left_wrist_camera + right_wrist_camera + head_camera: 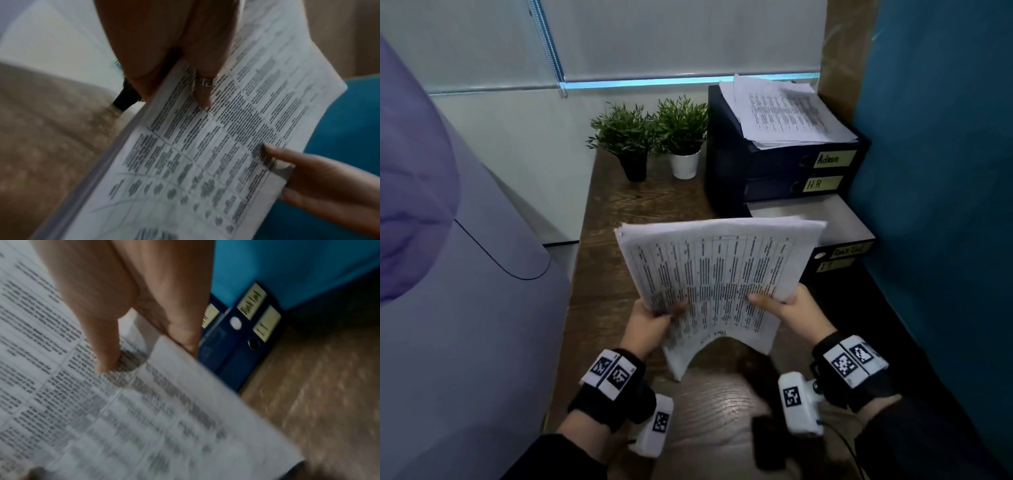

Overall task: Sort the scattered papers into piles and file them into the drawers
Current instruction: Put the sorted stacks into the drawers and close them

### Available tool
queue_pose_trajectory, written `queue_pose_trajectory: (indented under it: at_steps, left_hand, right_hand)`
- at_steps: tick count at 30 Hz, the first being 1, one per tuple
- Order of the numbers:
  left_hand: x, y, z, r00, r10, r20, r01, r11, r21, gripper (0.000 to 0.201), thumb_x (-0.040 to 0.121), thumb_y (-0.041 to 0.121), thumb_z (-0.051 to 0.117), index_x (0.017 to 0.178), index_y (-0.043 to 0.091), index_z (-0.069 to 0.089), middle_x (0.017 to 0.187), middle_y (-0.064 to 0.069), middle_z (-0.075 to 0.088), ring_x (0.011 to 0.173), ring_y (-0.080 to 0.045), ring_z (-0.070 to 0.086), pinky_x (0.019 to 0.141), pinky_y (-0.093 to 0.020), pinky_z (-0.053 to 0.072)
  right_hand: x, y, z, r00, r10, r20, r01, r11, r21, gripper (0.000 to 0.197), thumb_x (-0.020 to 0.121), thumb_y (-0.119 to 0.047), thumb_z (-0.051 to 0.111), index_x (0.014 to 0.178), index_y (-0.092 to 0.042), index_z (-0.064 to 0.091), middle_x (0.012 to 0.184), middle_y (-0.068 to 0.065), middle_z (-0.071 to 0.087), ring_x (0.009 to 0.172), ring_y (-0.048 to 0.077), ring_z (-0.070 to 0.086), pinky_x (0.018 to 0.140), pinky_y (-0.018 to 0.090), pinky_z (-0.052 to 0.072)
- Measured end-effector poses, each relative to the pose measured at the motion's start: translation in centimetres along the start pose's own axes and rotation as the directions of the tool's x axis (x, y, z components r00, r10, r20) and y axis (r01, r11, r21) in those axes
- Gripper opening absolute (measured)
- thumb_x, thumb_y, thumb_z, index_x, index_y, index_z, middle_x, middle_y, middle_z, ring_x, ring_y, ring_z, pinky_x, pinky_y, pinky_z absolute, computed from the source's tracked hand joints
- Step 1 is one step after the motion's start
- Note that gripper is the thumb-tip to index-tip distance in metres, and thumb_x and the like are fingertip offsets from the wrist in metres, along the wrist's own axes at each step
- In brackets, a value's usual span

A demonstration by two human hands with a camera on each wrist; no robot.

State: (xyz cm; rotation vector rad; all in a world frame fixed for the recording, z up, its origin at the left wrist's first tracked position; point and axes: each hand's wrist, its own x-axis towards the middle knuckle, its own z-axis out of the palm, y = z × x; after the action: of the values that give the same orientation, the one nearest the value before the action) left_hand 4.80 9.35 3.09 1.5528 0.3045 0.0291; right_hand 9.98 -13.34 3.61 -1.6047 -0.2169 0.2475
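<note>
I hold a thick stack of printed papers [719, 270] above the wooden desk, tilted up toward me. My left hand [654, 318] grips its lower left edge, thumb on top; the left wrist view shows that thumb with a ring on the papers [205, 146]. My right hand [780, 305] pinches the lower right edge, its thumb pressing the printed papers [123, 410]. Behind stands a dark blue drawer unit [774, 171] with yellow labels; its third drawer [825, 222] is pulled out. Another paper pile [787, 109] lies on top of the unit.
Two small potted plants [650, 137] stand at the back of the desk [602, 240], left of the drawers. A teal partition [935, 171] walls the right side. A large pale rounded object [465, 274] fills the left. Drawer labels [265, 321] show beside the partition.
</note>
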Motion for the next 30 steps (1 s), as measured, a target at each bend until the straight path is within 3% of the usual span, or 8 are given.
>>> queue_pose_trajectory:
  at_steps: [5, 9, 12, 18, 22, 24, 27, 30]
  left_hand:
    - [1.1, 3.7, -2.5, 0.983, 0.159, 0.092, -0.184, 0.841, 0.509, 0.015, 0.082, 0.007, 0.066, 0.086, 0.022, 0.068, 0.092, -0.002, 0.068, 0.091, -0.011, 0.06, 0.074, -0.016, 0.045]
    - [1.8, 7.0, -1.8, 0.903, 0.039, 0.429, -0.372, 0.573, 0.731, 0.034, 0.078, -0.007, 0.055, 0.07, 0.026, 0.053, 0.081, 0.004, 0.061, 0.078, -0.005, 0.055, 0.059, -0.009, 0.038]
    - [2.3, 6.9, -0.4, 0.857, -0.059, 0.511, -0.406, 0.534, 0.742, 0.024, 0.08, 0.0, 0.058, 0.072, 0.023, 0.058, 0.081, 0.003, 0.066, 0.081, -0.011, 0.062, 0.07, -0.022, 0.044]
    - [4.0, 1.3, -2.8, 0.978, 0.09, 0.186, -0.2, 0.635, 0.746, 0.014, 0.087, 0.017, 0.056, 0.089, 0.028, 0.064, 0.094, 0.002, 0.07, 0.094, -0.021, 0.064, 0.083, -0.036, 0.051]
    - [4.7, -2.4, -4.2, 0.996, -0.044, 0.073, -0.026, 0.659, 0.752, 0.03, 0.089, 0.009, 0.056, 0.117, 0.018, 0.058, 0.116, -0.006, 0.064, 0.101, -0.018, 0.06, 0.086, -0.025, 0.044]
    - [4.7, -4.5, -4.1, 0.985, -0.15, 0.09, 0.018, 0.597, 0.802, 0.04, 0.087, 0.013, 0.058, 0.127, 0.015, 0.051, 0.127, -0.01, 0.058, 0.111, -0.022, 0.056, 0.091, -0.026, 0.043]
    - [4.1, -7.2, -3.4, 0.931, -0.362, 0.044, 0.089, 0.342, 0.935, 0.077, 0.08, 0.041, 0.064, 0.144, 0.026, 0.024, 0.152, -0.01, 0.025, 0.137, -0.033, 0.027, 0.109, -0.045, 0.031]
    - [3.1, -8.6, -2.9, 0.85, -0.525, 0.046, 0.107, 0.256, 0.961, 0.111, 0.067, 0.054, 0.072, 0.146, 0.039, -0.005, 0.155, -0.001, -0.022, 0.142, -0.039, -0.016, 0.109, -0.065, 0.011]
  right_hand:
    - [0.7, -5.1, -3.5, 0.943, -0.196, -0.269, 0.136, 0.965, -0.226, 0.083, 0.062, -0.016, 0.08, 0.128, -0.037, 0.034, 0.125, 0.001, 0.051, 0.107, 0.009, 0.054, 0.083, 0.017, 0.048]
    - [0.8, -7.0, -4.2, 0.999, 0.03, 0.039, -0.014, 0.934, -0.358, 0.076, 0.065, -0.014, 0.079, 0.126, -0.038, 0.04, 0.119, 0.0, 0.059, 0.103, 0.007, 0.06, 0.088, 0.023, 0.049]
    - [-0.4, -5.6, -4.1, 0.93, 0.292, 0.223, -0.195, 0.906, -0.376, 0.031, 0.079, -0.018, 0.067, 0.11, -0.017, 0.064, 0.106, 0.005, 0.072, 0.095, 0.015, 0.07, 0.083, 0.03, 0.056]
    - [-3.5, -1.9, -9.6, 0.944, 0.306, -0.123, -0.304, 0.952, 0.031, 0.063, 0.061, -0.034, 0.081, 0.112, -0.002, 0.064, 0.103, 0.012, 0.073, 0.097, 0.029, 0.069, 0.08, 0.035, 0.058]
    - [-4.1, -1.4, -13.9, 0.77, 0.3, -0.564, -0.268, 0.953, 0.141, 0.036, 0.081, -0.022, 0.065, 0.109, 0.0, 0.062, 0.089, 0.01, 0.071, 0.069, 0.019, 0.069, 0.071, 0.031, 0.056]
    - [-4.2, -2.0, -14.4, 0.733, 0.292, -0.615, -0.29, 0.951, 0.106, 0.013, 0.09, -0.013, 0.055, 0.091, -0.005, 0.065, 0.088, 0.008, 0.067, 0.056, 0.01, 0.066, 0.061, 0.027, 0.053]
    - [-3.6, -2.8, -13.3, 0.757, 0.325, -0.567, -0.34, 0.937, 0.083, 0.032, 0.09, -0.001, 0.044, 0.065, -0.005, 0.063, 0.046, 0.0, 0.063, 0.029, 0.007, 0.051, 0.034, 0.012, 0.037]
    - [-1.8, -3.2, -12.4, 0.726, 0.363, -0.584, -0.354, 0.925, 0.135, 0.024, 0.089, 0.0, 0.039, 0.071, -0.004, 0.055, 0.03, 0.0, 0.049, 0.021, 0.005, 0.037, 0.031, 0.009, 0.024]
